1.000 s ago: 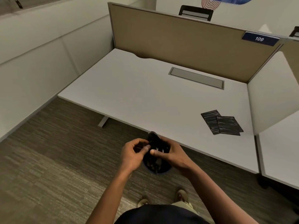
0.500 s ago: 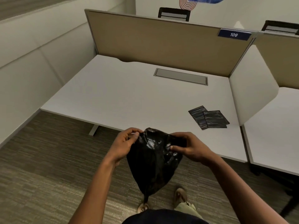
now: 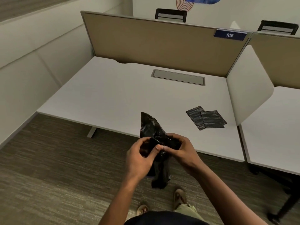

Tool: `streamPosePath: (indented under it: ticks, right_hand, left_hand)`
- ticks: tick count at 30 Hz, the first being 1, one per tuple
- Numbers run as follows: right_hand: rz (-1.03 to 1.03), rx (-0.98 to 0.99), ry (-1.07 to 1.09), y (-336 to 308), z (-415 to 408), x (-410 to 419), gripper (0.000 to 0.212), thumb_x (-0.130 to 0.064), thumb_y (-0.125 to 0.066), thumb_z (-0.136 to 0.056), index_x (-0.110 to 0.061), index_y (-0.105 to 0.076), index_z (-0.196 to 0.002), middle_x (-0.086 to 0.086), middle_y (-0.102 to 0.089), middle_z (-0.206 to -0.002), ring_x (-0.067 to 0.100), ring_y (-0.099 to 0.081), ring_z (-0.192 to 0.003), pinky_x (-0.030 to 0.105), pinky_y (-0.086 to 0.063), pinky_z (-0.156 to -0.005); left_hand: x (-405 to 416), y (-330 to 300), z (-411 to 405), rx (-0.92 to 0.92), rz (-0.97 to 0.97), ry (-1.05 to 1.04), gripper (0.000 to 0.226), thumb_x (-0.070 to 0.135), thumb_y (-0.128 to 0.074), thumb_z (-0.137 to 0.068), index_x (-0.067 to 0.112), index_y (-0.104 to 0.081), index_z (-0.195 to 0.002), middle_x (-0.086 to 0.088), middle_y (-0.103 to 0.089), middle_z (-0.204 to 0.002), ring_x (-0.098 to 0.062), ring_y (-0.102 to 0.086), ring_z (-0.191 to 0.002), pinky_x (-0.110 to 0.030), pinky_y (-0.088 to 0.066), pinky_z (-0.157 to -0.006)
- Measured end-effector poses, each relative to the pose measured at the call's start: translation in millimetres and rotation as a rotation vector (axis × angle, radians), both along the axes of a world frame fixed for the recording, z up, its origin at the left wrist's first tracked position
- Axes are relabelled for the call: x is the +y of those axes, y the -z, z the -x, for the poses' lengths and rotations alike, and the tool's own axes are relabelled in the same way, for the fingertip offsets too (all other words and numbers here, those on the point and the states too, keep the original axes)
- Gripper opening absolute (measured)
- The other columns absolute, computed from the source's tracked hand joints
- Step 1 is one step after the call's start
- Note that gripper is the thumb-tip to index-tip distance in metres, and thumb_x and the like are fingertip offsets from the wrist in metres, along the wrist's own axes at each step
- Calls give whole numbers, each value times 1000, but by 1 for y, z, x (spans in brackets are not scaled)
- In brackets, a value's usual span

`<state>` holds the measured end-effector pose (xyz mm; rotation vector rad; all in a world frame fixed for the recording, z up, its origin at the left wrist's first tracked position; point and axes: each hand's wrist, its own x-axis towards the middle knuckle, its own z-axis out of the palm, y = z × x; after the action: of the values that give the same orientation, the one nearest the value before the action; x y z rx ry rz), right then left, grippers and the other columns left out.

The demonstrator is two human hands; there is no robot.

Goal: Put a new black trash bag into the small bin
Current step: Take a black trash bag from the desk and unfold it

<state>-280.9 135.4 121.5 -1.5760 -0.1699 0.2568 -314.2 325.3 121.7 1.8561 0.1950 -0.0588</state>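
The small bin was nowhere in my view, and my own fingers hid the middle of the black trash bag point(image 3: 153, 127), so I could not make out where its mouth lay. My left hand point(image 3: 139, 157) and my right hand point(image 3: 180, 150) were both closed on the crumpled plastic, thumbs nearly touching, each grip clamped on the bag in front of my body, over the carpet point(image 3: 48, 168) at the near edge of the white surface point(image 3: 121, 98). The bag's long axis ran roughly up and down: one pointed end stood up above my hands toward the surface, the other hung below them toward my feet. Two folded black bags point(image 3: 206, 117) lay overlapping on the surface, well to my right.
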Motion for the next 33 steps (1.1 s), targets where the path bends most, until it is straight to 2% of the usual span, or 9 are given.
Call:
streamPosePath:
  ticks: [3, 6, 9, 13, 17, 20, 26, 29, 33]
  right_hand:
    - [-72, 14, -2, 2, 2, 0, 34, -36, -85, -88, -20, -78, -118, 9, -81, -113, 26, -77, -107, 29, -60, -84]
    - [-92, 52, 162, 6, 0, -3, 18, -28, -80, -92, -19, -81, -107, 8, -82, -98, 28, -73, -84, 27, -58, -68]
    - [-73, 68, 284, 17, -1, -9, 3, -17, -78, -93, -19, -81, -93, 5, -75, -75, 18, -64, -65, 28, -53, -59]
    - [-98, 81, 284, 22, 6, -10, 2, -15, -80, -91, -15, -81, -94, 10, -75, -78, 16, -65, -65, 24, -53, -57]
    - [-138, 100, 343, 21, 7, -14, 12, -7, -75, -94, -16, -81, -92, 8, -80, -84, 14, -71, -71, 21, -55, -58]
    - [-170, 121, 405, 17, 3, -22, 26, -2, -71, -96, -24, -83, -91, 4, -82, -87, 13, -73, -76, 24, -58, -63]
    - [-164, 90, 442, 5, 0, -45, 41, 7, -64, -96, -30, -83, -91, 4, -82, -96, 24, -73, -92, 45, -57, -85]
    - [-164, 81, 414, 2, 5, -52, 42, 7, -65, -95, -31, -83, -92, 3, -82, -99, 19, -75, -93, 43, -59, -87]
    - [-108, 39, 268, 3, 13, -48, 39, 7, -62, -97, -27, -81, -102, 4, -81, -106, 20, -75, -102, 31, -61, -82]
  left_hand:
    - [-1, 7, -1, 23, 126, -77, 30, 34, -81, -84, 45, -72, -110, 14, -77, -103, -3, -72, -99, -22, -60, -81]
    - [8, 10, -1, 1, 159, -183, 37, 11, -78, -88, 47, -76, -95, 19, -78, -99, 1, -73, -96, -20, -60, -77]
    - [11, 14, 3, -19, 241, -311, 28, 9, -79, -88, 37, -79, -87, 11, -80, -91, -5, -75, -89, -17, -58, -69]
    - [15, 22, 14, 23, 270, -352, 17, 7, -85, -81, 22, -76, -82, 4, -78, -81, -17, -75, -85, -19, -55, -66]
    - [26, 25, 29, 18, 264, -146, 36, 44, -92, -62, 19, -73, -80, -3, -76, -80, -14, -73, -78, -28, -60, -71]
    - [31, 31, 41, 56, 344, -100, 31, 48, -88, -65, 23, -73, -76, 0, -76, -80, -13, -72, -81, -24, -58, -71]
    - [47, 42, 45, 238, 586, -519, 19, 32, -76, -88, 15, -76, -95, -11, -80, -99, -30, -74, -101, -45, -55, -92]
    - [62, 38, 45, 254, 390, -513, 20, 26, -74, -93, 19, -68, -111, -10, -73, -116, -32, -66, -118, -45, -54, -98]
    - [66, 18, 40, 35, -148, -281, 72, 29, -82, -85, 36, -44, -146, 0, -45, -154, -20, -42, -141, -41, -44, -105]
